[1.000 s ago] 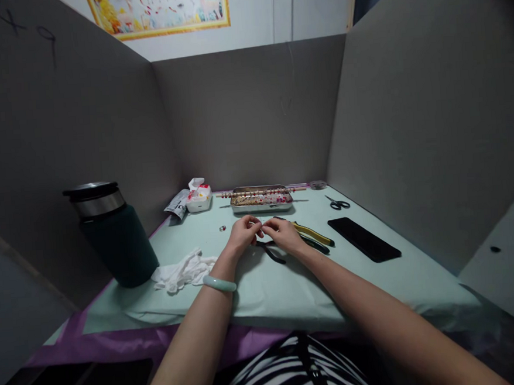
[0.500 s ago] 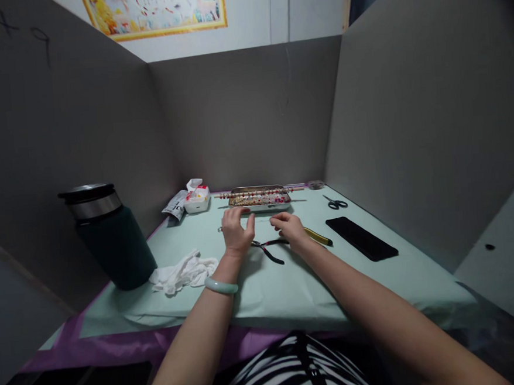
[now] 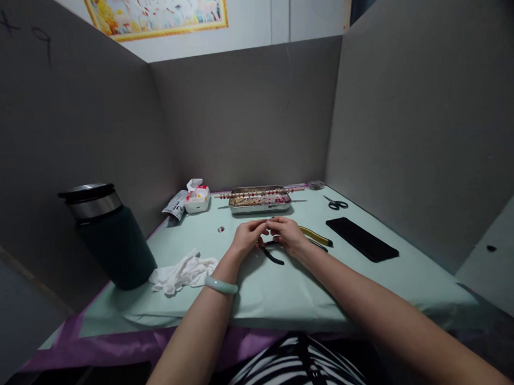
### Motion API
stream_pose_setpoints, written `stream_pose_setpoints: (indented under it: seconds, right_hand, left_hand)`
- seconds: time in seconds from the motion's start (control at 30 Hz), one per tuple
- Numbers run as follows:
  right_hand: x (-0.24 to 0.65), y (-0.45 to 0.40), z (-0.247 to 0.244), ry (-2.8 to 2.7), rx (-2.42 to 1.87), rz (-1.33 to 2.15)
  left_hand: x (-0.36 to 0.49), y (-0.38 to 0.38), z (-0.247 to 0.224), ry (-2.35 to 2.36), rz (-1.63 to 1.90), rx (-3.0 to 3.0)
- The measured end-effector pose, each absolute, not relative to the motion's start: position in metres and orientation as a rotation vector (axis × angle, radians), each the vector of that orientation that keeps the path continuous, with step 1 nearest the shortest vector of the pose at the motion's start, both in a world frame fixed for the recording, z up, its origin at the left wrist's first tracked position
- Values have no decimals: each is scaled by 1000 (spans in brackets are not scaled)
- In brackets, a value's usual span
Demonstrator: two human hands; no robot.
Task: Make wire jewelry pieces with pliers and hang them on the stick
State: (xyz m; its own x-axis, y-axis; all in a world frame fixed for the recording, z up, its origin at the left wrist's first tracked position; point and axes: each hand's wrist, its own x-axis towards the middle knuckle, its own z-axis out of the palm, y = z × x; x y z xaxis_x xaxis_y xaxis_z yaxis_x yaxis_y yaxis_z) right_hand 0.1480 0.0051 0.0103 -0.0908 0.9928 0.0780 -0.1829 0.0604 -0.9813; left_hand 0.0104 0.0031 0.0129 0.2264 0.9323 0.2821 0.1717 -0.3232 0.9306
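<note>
My left hand and my right hand meet fingertip to fingertip above the middle of the table. Both are closed in a pinch, and whatever lies between the fingertips is too small to make out. Partly hidden beneath them lie pliers with black handles. Yellow-handled pliers rest just right of my right hand. A small ring of beads lies left of my left hand. Behind the hands stands a metal tray of loose beads, with a beaded stick across it.
On the left stand a dark green flask, crumpled white cloth, a white box and a printed packet. To the right lie scissors and a black phone. Grey partitions enclose the table.
My left hand has come down and right from near the tray to meet my right hand, its fingers closing. The beaded ring is now uncovered. My right hand has barely moved.
</note>
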Motion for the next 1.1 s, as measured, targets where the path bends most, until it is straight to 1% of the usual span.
stream_pose_setpoints:
  seconds: [0.2,0.43,0.67,0.83,1.1]
  right_hand:
    - [142,4,6,-1318,-1054,1091]
    - [146,15,-1,-1439,-1116,736]
    - [150,11,9,-1373,-1040,982]
    - [150,11,9,-1376,-996,1011]
    - [150,14,6,-1420,-973,966]
  left_hand:
    - [7,2,14,1001,1129,1439]
    - [9,1,17,996,1126,1236]
    - [7,2,16,860,1072,1064]
    - [5,5,14,813,1050,1031]
    - [4,6,14,834,1031,985]
